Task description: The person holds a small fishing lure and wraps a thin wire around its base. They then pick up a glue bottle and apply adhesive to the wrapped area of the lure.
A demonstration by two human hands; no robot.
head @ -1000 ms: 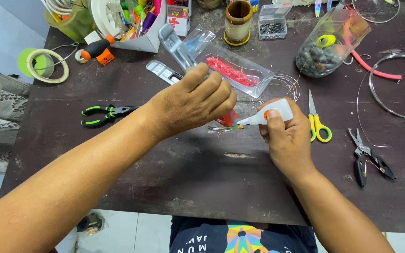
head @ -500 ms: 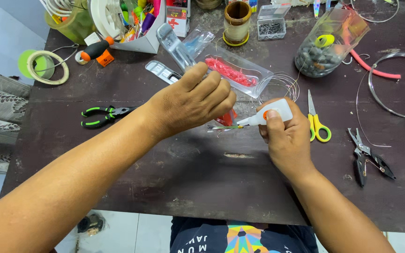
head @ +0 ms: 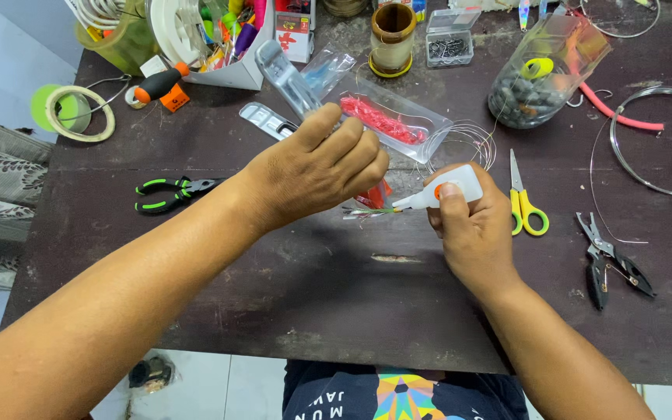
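Note:
My left hand (head: 322,173) reaches across the dark table (head: 274,280) and pinches a small red and green tufted lure (head: 369,201); most of it is hidden under my fingers. My right hand (head: 472,229) grips a small white glue bottle (head: 449,187) with an orange dot. Its thin nozzle points left and meets the green tip of the lure. Both hands hover just above the tabletop near its middle.
A clear packet of red strands (head: 386,120) lies behind my hands beside a coil of thin wire (head: 472,140). Yellow scissors (head: 523,204) and black pliers (head: 608,260) lie to the right, green-handled pliers (head: 169,193) to the left. A jar of weights (head: 542,74), a thread spool (head: 392,35) and tape (head: 79,113) stand further back.
Both hands hold nearly the same pose; the glue nozzle has stayed at the lure's tip with only a slight shift.

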